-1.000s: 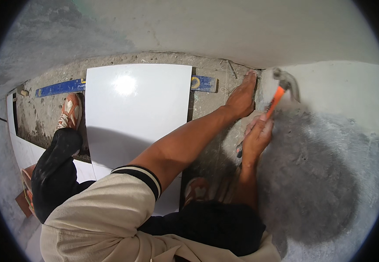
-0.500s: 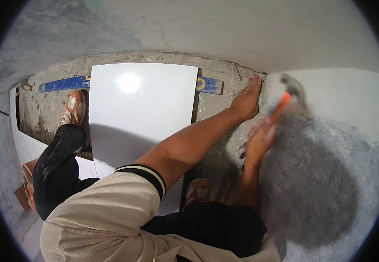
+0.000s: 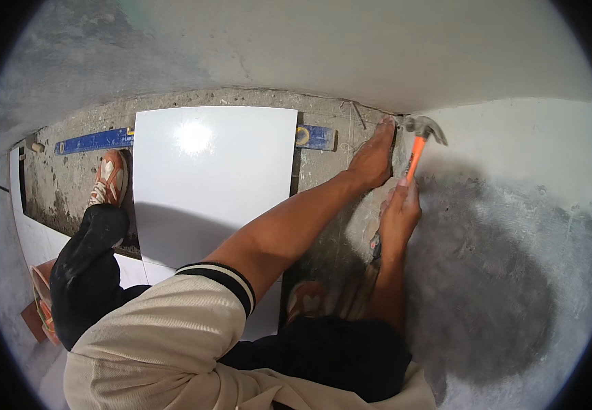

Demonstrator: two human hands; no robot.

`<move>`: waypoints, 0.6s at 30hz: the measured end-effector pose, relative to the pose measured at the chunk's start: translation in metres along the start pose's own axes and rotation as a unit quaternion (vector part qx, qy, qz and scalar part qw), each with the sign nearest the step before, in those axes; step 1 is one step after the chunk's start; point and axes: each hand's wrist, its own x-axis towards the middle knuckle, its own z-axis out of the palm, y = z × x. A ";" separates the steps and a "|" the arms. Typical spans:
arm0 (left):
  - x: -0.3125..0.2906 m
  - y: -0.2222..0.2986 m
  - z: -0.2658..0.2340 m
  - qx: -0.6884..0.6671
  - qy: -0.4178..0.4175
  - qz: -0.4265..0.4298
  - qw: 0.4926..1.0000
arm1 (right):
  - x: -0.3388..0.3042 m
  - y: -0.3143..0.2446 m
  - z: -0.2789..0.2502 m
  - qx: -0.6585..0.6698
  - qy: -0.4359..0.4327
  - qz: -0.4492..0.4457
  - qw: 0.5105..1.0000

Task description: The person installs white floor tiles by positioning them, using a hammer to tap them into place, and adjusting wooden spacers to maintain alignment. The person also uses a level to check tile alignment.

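My right hand [image 3: 400, 212] is wrapped around the orange handle of a claw hammer [image 3: 416, 154]. The hammer's metal head is up by the corner where the floor meets two walls, close beside my left fingertips. My left hand [image 3: 372, 160] reaches into that corner with its fingers pressed together. Whatever the fingertips pinch is too small or hidden to make out. Left of that hand, a large glossy white tile [image 3: 214, 184] lies over a blue spirit level [image 3: 320, 137], whose two ends stick out on either side.
A thin nail-like rod [image 3: 359, 116] and some string lie near the far wall. The right wall [image 3: 501, 205] rises close beside my right arm. My shoes [image 3: 109, 179] rest on rough concrete. Orange-brown items [image 3: 43, 301] sit at the lower left, by laid white tiles.
The hammer, blurred and tilted toward the right wall before, has swung left, bringing its head beside my left fingertips. My left hand stays in the corner; the whole view has shifted slightly.
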 end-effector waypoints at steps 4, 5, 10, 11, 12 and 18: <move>0.004 -0.010 0.002 0.033 0.022 0.038 0.998 | -0.011 -0.010 0.005 0.122 0.074 -0.019 0.990; 0.002 -0.011 0.004 0.025 0.016 0.021 0.999 | -0.012 -0.014 0.006 0.127 0.091 -0.041 0.987; -0.003 0.003 0.001 -0.019 -0.008 -0.017 1.000 | 0.007 0.021 0.001 -0.031 0.007 -0.061 0.998; 0.001 0.001 0.000 -0.003 0.000 0.002 1.000 | 0.003 0.015 0.002 0.002 0.006 -0.037 0.999; 0.001 -0.007 -0.002 0.015 0.010 0.012 1.000 | -0.004 0.003 0.007 0.025 0.023 -0.040 0.999; 0.002 0.000 0.006 0.003 0.007 0.002 1.000 | 0.014 0.023 -0.001 -0.091 0.025 -0.092 0.991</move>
